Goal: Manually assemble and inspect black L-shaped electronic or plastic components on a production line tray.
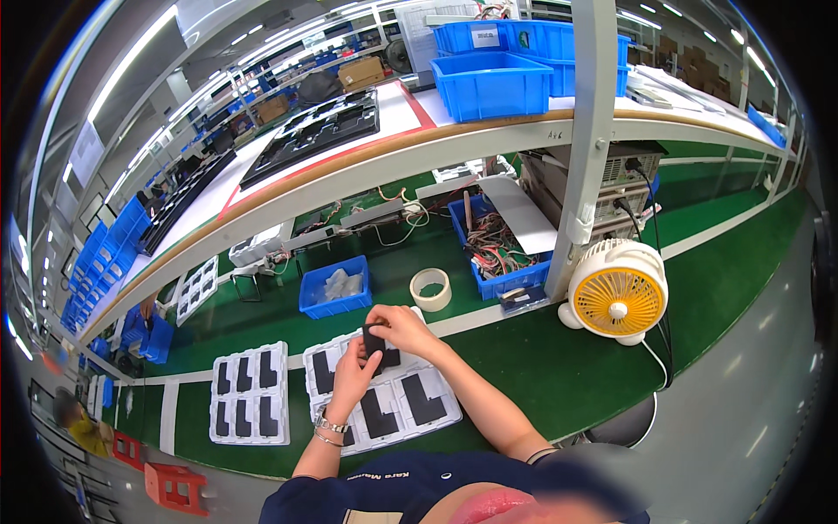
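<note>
Room to pass lies over the green surface (515, 354) between the right hand (406, 332) and fan (617, 301); near centre, tape roll (417, 298) and blue bin (336, 306) obstruct.

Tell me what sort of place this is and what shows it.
Probably an electronics assembly workshop: white trays of matching dark parts, a blue bin of tangled wires, and a long green workbench.

The green bench (559, 375) carries trays (284, 393), tape (432, 304) and a fan (616, 293).
</note>
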The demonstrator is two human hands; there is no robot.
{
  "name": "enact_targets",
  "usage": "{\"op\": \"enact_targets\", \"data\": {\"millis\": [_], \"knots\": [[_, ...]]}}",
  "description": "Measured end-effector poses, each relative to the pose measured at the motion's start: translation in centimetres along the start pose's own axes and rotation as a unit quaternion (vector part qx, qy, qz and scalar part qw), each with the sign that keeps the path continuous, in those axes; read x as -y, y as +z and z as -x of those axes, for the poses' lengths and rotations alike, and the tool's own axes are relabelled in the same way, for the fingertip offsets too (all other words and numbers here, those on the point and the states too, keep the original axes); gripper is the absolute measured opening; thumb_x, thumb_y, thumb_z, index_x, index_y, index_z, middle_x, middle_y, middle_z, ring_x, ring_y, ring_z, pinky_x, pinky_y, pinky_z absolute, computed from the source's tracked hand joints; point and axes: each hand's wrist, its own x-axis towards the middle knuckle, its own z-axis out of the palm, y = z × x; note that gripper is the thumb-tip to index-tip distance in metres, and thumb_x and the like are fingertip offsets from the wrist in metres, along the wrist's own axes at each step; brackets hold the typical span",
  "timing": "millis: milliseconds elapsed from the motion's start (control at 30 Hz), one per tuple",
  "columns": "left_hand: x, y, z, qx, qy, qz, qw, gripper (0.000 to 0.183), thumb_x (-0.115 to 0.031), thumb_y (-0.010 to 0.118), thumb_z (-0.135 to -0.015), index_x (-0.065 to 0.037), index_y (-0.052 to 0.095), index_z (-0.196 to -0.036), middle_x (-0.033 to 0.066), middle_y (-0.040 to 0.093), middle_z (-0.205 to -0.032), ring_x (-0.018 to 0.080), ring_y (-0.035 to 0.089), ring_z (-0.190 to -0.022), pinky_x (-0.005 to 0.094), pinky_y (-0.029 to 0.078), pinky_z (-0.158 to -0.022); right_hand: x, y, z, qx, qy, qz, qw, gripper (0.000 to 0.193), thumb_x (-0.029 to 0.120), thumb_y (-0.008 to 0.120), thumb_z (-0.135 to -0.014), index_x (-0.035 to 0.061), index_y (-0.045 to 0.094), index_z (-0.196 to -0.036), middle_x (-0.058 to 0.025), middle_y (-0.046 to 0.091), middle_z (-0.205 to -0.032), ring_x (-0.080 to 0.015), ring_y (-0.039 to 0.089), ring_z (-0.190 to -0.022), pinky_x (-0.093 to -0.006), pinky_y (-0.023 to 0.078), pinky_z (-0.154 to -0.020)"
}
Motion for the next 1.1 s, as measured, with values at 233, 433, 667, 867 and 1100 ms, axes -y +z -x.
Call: {"op": "enact_targets", "data": {"millis": [233,433,667,867,1100], "knots": [[-5.2,-1.3,-0.3,-0.114,0.047,0.017,0.992,0.025,-0.022,0.063,-0.091,0.001,0.061,-0.102,0.0112,0.066,-0.076,0.0198,0.063,-0.067,0.0328,0.048,-0.061,2.7,0.6,0.4,-0.079,0.020,-0.187,0.979,0.016,0.010,0.064,-0.086,-0.0015,0.062,-0.097,-0.0095,0.067,-0.082,-0.0174,0.065,-0.073,-0.0287,0.051,-0.068],[-3.9,-3.4,0.6,-0.166,0.039,0.118,0.978,0.026,-0.021,0.058,-0.094,0.000,0.058,-0.108,0.0095,0.065,-0.087,0.0164,0.061,-0.077,0.0309,0.048,-0.068,4.9,1.4,1.6,0.027,-0.008,-0.074,0.997,0.015,0.013,0.063,-0.087,-0.0014,0.062,-0.092,-0.0072,0.066,-0.079,-0.0132,0.063,-0.072,-0.0275,0.050,-0.067],[-3.1,-5.2,3.0,-0.165,0.030,0.130,0.977,0.026,-0.021,0.059,-0.094,0.002,0.058,-0.108,0.0083,0.064,-0.088,0.0149,0.059,-0.079,0.0297,0.048,-0.071,7.0,3.3,2.7,0.071,-0.028,0.000,0.997,0.014,0.013,0.064,-0.086,-0.0010,0.063,-0.087,-0.0105,0.067,-0.075,-0.0180,0.064,-0.067,-0.0303,0.049,-0.064],[-3.1,-5.8,3.8,-0.141,0.026,0.145,0.979,0.026,-0.020,0.059,-0.094,0.002,0.058,-0.108,0.0084,0.065,-0.090,0.0145,0.060,-0.081,0.0298,0.049,-0.073,6.9,4.3,4.0,0.069,-0.002,-0.033,0.997,0.014,0.013,0.065,-0.086,-0.0010,0.063,-0.087,-0.0098,0.065,-0.074,-0.0166,0.064,-0.069,-0.0305,0.049,-0.065],[-0.2,-5.9,3.9,-0.076,0.070,0.186,0.977,0.027,-0.020,0.060,-0.092,0.004,0.058,-0.105,0.0130,0.066,-0.088,0.0191,0.062,-0.079,0.0324,0.049,-0.073,6.4,5.6,5.3,0.053,-0.025,-0.019,0.998,0.017,0.014,0.066,-0.083,-0.0010,0.060,-0.079,-0.0113,0.064,-0.070,-0.0210,0.063,-0.063,-0.0328,0.049,-0.061]]}}
